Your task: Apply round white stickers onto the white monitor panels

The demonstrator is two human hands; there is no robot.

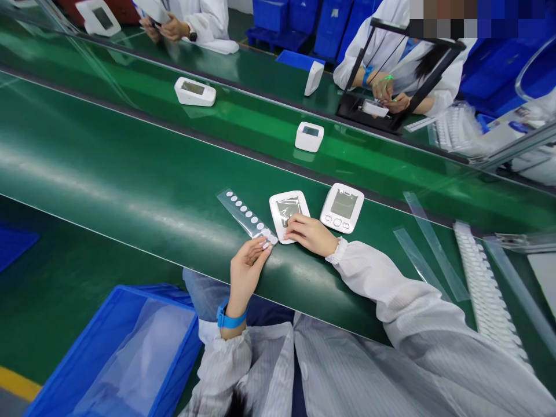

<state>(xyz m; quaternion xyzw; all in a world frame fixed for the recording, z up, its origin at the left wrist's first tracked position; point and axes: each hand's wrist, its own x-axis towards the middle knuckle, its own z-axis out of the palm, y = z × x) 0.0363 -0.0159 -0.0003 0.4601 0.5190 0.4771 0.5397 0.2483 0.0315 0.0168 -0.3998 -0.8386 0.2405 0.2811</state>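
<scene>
My left hand [248, 267] pinches the near end of a clear strip [245, 215] carrying a row of round white stickers. The strip lies slantwise over the green worktop, its far end pointing up and left. My right hand [309, 233] is over the lower part of a white blood pressure monitor [278, 204] with a grey screen. Its fingers are closed together against the front face, and they hide the buttons and whatever small thing may be between them. A second blood pressure monitor [344, 207] lies face up just right of that hand, its buttons showing.
A green conveyor [252, 124] beyond the worktop carries white devices. Clear strips [428, 243] and a stack of white parts [489, 289] lie at right. A blue bin [108, 313] stands below left. Across the line, co-workers' hands [384, 90] handle devices by a black frame [365, 52].
</scene>
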